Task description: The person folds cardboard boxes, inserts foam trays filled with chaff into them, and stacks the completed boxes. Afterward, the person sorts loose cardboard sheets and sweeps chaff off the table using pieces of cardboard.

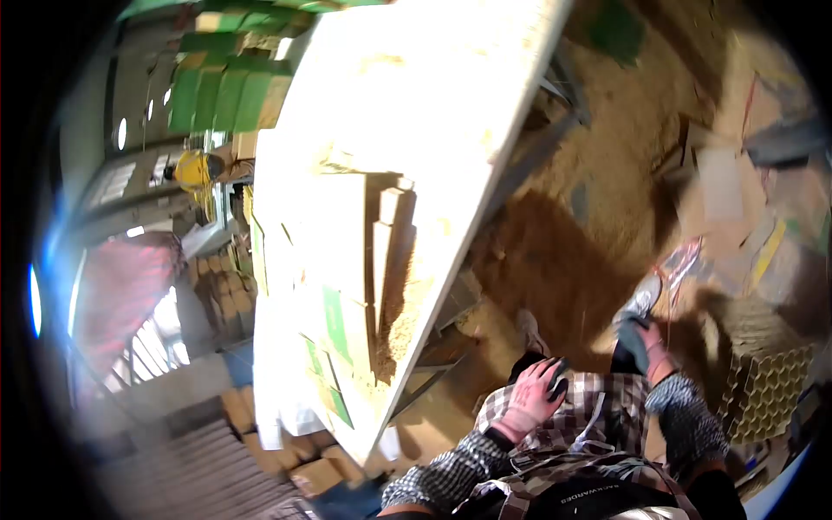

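My left hand, in a pink glove with dark fingertips, hovers in front of my brown checked apron. Its fingers are loosely bent and slightly apart, with no object visible in them. Off to the right, my right hand wears a pink and dark grey glove and hangs above my shoe. The fingers there point forward and look loosely extended; blur softens them, and nothing shows in the grip. Checked sleeves cover both forearms. Neither hand touches the large white board-like table on the left.
Wooden blocks and sawdust lie on the bright tabletop. Brown sawdust covers the floor ahead. A honeycomb-patterned stack stands at right, with flattened cardboard beyond it. A person in yellow is at far left, near green-sided stacks.
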